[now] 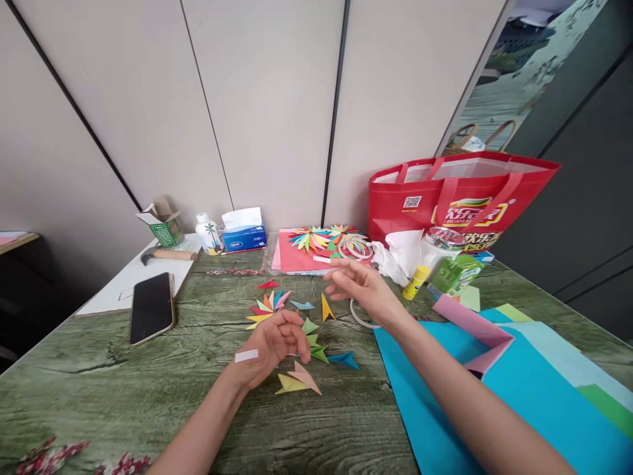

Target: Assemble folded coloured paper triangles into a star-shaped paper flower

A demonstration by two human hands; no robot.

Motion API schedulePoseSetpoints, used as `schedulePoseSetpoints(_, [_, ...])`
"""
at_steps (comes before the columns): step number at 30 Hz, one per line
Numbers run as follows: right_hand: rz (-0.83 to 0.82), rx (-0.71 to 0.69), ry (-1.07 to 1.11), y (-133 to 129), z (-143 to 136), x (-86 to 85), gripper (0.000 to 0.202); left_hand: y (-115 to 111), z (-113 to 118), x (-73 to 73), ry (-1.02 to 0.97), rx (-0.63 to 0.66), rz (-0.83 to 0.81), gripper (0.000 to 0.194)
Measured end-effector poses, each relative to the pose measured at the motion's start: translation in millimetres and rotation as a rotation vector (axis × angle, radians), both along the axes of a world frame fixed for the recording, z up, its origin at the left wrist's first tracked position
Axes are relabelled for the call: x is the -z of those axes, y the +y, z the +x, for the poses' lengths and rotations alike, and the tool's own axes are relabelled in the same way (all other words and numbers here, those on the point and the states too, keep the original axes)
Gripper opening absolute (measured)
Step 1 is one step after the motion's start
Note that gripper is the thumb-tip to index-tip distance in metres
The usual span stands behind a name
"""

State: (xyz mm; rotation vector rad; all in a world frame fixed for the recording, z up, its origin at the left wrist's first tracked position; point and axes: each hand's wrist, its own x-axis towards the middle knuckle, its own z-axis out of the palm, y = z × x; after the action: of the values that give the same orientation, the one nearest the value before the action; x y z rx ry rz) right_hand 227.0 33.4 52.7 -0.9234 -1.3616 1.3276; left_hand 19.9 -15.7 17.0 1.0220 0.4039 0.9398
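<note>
My left hand (277, 340) hovers over the folded paper pieces with its fingers loosely curled and apart, and nothing shows in it. A short white strip of tape (246, 355) is stuck on its wrist. My right hand (363, 287) is raised farther forward, with a second white strip of tape (322, 259) at its index fingertip. Beneath and around the hands lie folded paper triangles: a partial multicoloured fan (267, 307), an orange piece (327, 307), green pieces (317, 348), a blue piece (345, 359), and a peach piece (305, 377) beside a yellow one (291, 384).
Finished paper rosettes (310, 239) and tape rolls (356, 247) lie at the back. A red bag (405, 198), glue stick (416, 282) and jar (440, 247) stand right, behind blue paper sheets (410, 376). Left are a phone (152, 307), hammer (173, 254) and tissue pack (244, 237).
</note>
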Motion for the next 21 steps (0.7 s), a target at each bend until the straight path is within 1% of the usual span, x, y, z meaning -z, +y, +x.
schedulePoseSetpoints(2, [0.008,-0.105,-0.023,-2.2,-2.7,2.3,0.043,-1.2,0.3,-0.6,-0.009,-0.001,0.003,0.060])
schedulePoseSetpoints(3, [0.017,-0.137,-0.043,-2.7,-4.5,3.9,0.041,-1.7,1.3,-0.3,-0.006,-0.016,0.006,0.055])
schedulePoseSetpoints(4, [0.030,-0.150,-0.065,-2.3,-6.5,5.8,0.038,-1.7,2.6,0.5,-0.005,-0.046,0.013,0.051])
schedulePoseSetpoints(5, [0.047,-0.152,-0.091,-0.9,-8.6,7.9,0.035,-1.1,3.8,1.6,-0.012,-0.116,0.007,0.049])
schedulePoseSetpoints(6, [0.069,-0.147,-0.128,1.8,-10.8,10.2,0.032,0.4,4.7,3.0,-0.020,-0.218,-0.018,0.049])
schedulePoseSetpoints(7, [0.100,-0.139,-0.181,5.7,-13.3,12.6,0.030,2.7,4.9,4.6,-0.023,-0.360,-0.066,0.049])
schedulePoseSetpoints(8, [0.141,-0.132,-0.255,10.7,-16.3,15.0,0.031,5.9,4.1,6.2,-0.011,-0.528,-0.134,0.048])
schedulePoseSetpoints(9, [0.199,-0.120,-0.359,16.5,-19.8,17.2,0.033,9.7,2.4,7.8,-0.003,-0.689,-0.203,0.046])
schedulePoseSetpoints(10, [0.271,-0.100,-0.487,22.8,-24.2,19.2,0.036,13.8,-0.1,9.3,-0.004,-0.822,-0.268,0.043])
schedulePoseSetpoints(11, [0.348,-0.089,-0.629,29.4,-29.5,21.0,0.040,17.8,-2.9,10.4,-0.036,-0.921,-0.329,0.038])
schedulePoseSetpoints(12, [0.417,-0.101,-0.760,36.0,-35.8,22.5,0.043,21.4,-5.8,11.1,-0.077,-0.976,-0.404,0.033])
schedulePoseSetpoints(14, [0.576,-0.142,-1.062,48.7,-51.4,25.0,0.046,26.4,-10.3,11.0,-0.099,-1.011,-0.438,0.027])
schedulePoseSetpoints(19, [0.663,-0.218,-1.223,75.9,-96.0,33.5,0.054,26.4,-11.3,5.1,-0.111,-1.063,-0.474,0.011])
schedulePoseSetpoints(21, [0.688,-0.243,-1.270,84.1,-109.9,37.5,0.060,25.3,-11.3,3.6,-0.106,-1.078,-0.481,0.006])
